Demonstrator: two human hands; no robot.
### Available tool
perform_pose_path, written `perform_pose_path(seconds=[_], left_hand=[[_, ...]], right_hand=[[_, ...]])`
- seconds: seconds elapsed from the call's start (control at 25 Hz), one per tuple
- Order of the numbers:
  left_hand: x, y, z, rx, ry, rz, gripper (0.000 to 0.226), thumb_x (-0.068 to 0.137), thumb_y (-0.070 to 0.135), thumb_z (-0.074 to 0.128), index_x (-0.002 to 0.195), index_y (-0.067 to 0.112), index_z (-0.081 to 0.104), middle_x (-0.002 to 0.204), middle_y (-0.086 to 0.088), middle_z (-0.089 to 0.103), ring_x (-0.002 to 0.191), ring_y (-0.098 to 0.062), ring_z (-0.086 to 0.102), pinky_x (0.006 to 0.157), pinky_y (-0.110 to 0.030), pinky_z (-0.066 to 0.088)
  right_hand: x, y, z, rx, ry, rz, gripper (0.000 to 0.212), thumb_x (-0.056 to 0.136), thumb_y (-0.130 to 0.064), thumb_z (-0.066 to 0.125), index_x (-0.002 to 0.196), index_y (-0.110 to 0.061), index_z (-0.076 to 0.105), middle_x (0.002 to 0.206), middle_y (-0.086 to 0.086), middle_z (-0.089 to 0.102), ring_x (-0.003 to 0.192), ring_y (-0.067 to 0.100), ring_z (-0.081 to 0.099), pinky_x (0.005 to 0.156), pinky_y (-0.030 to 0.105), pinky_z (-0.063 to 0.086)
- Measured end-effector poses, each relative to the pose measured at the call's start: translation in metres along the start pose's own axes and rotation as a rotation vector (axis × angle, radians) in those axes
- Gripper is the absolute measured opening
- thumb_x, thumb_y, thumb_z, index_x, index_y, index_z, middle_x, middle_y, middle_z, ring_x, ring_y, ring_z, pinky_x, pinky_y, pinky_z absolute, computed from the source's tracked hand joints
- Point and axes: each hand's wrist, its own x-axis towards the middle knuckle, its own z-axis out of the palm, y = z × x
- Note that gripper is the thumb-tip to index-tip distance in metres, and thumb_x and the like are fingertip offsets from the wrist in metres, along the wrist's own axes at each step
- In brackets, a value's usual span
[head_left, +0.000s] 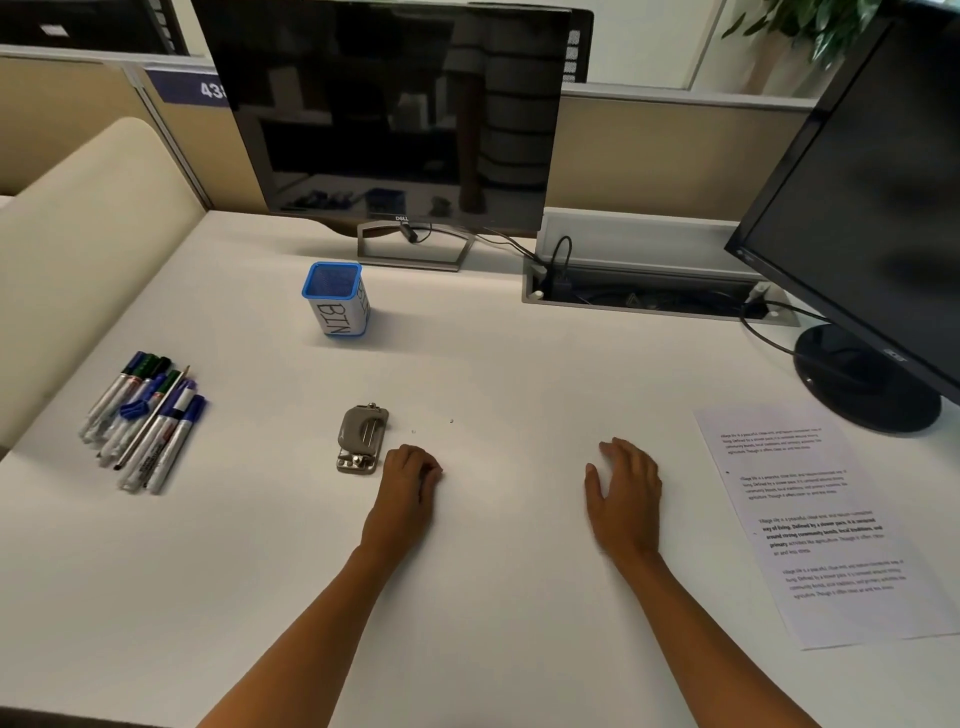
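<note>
**A:** Anything hidden?
**B:** The left hand (410, 480) rests on the table (493, 364) with its grip curled in. Its fingertips are tucked under and nothing shows in it. The right monitor (872, 208) is cut off by the frame.
**A:** Counts?
**B:** One hole punch (362, 439), just beside the left hand and untouched. One printed sheet (815, 525) and one BIN cup (336, 299). The markers (145, 421) overlap too much to count.
**A:** Room?
**B:** The right hand (623, 488) lies flat, grip spread and holding nothing, with bare table between the hands
</note>
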Motion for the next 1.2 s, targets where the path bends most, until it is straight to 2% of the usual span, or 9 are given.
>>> perform_pose_path(seconds=[0.12, 0.24, 0.44, 0.64, 0.84, 0.92, 1.08, 1.2], left_hand=[[-0.004, 0.002, 0.0, -0.015, 0.045, -0.045, 0.012, 0.098, 0.001, 0.05, 0.092, 0.012, 0.053, 0.092, 0.001, 0.049, 0.085, -0.008, 0.038, 0.081, -0.012, 0.033], [-0.004, 0.003, 0.0, -0.027, 0.052, -0.08, 0.015, 0.099, 0.001, 0.047, 0.091, 0.014, 0.05, 0.09, 0.0, 0.049, 0.083, -0.009, 0.039, 0.08, -0.012, 0.035], [-0.004, 0.003, -0.001, -0.037, 0.014, -0.098, 0.014, 0.101, 0.005, 0.044, 0.101, 0.015, 0.054, 0.099, 0.003, 0.052, 0.092, -0.007, 0.045, 0.085, -0.008, 0.035], [-0.002, 0.001, 0.0, -0.023, 0.01, -0.076, 0.021, 0.101, 0.005, 0.042, 0.115, 0.013, 0.056, 0.109, 0.004, 0.054, 0.101, -0.001, 0.045, 0.091, -0.004, 0.033], [0.001, -0.001, 0.002, -0.033, 0.027, -0.075, 0.02, 0.102, 0.008, 0.042, 0.116, 0.014, 0.055, 0.11, 0.004, 0.055, 0.1, 0.0, 0.047, 0.088, -0.005, 0.034], [0.002, -0.002, 0.003, -0.042, 0.031, -0.072, 0.021, 0.102, 0.008, 0.041, 0.115, 0.014, 0.056, 0.11, 0.004, 0.055, 0.101, -0.002, 0.048, 0.088, -0.005, 0.034], [0.003, -0.002, 0.001, -0.067, 0.075, -0.035, 0.018, 0.1, 0.003, 0.045, 0.109, 0.01, 0.059, 0.103, 0.002, 0.058, 0.096, -0.003, 0.048, 0.086, -0.011, 0.037], [0.013, 0.006, -0.004, -0.072, 0.101, 0.07, 0.014, 0.096, 0.0, 0.053, 0.103, 0.008, 0.061, 0.096, 0.0, 0.06, 0.089, -0.006, 0.051, 0.081, -0.019, 0.043]], right_hand=[[0.011, -0.038, 0.018, 0.196, -0.165, -0.118, 0.021, 0.091, -0.018, 0.061, 0.112, -0.018, 0.063, 0.114, -0.008, 0.058, 0.108, 0.006, 0.048, 0.096, 0.026, 0.044], [0.022, -0.083, 0.044, 0.328, -0.378, -0.16, 0.019, 0.09, -0.018, 0.065, 0.109, -0.018, 0.064, 0.109, -0.009, 0.059, 0.101, 0.002, 0.052, 0.089, 0.012, 0.041], [0.043, -0.122, 0.075, 0.479, -0.408, -0.113, 0.019, 0.084, -0.01, 0.074, 0.103, -0.011, 0.069, 0.1, 0.001, 0.064, 0.083, 0.002, 0.06, 0.075, 0.005, 0.044], [0.049, -0.136, 0.086, 0.402, -0.394, -0.139, 0.016, 0.081, -0.021, 0.078, 0.092, -0.013, 0.07, 0.09, -0.006, 0.063, 0.078, -0.002, 0.058, 0.071, 0.004, 0.042], [0.051, -0.147, 0.089, 0.288, -0.37, -0.123, 0.009, 0.086, -0.021, 0.073, 0.086, -0.013, 0.07, 0.089, -0.003, 0.065, 0.075, 0.008, 0.058, 0.064, 0.005, 0.039], [0.052, -0.15, 0.091, 0.25, -0.386, -0.111, 0.009, 0.089, -0.02, 0.07, 0.087, -0.011, 0.068, 0.092, -0.001, 0.063, 0.08, 0.012, 0.059, 0.067, 0.009, 0.04], [0.045, -0.152, 0.095, 0.159, -0.412, -0.195, 0.011, 0.096, -0.016, 0.059, 0.092, -0.007, 0.061, 0.098, 0.004, 0.057, 0.092, 0.019, 0.051, 0.081, 0.027, 0.044], [0.041, -0.147, 0.093, 0.195, -0.382, -0.271, 0.009, 0.098, -0.015, 0.054, 0.09, -0.01, 0.056, 0.096, 0.001, 0.054, 0.09, 0.017, 0.048, 0.08, 0.025, 0.042]])
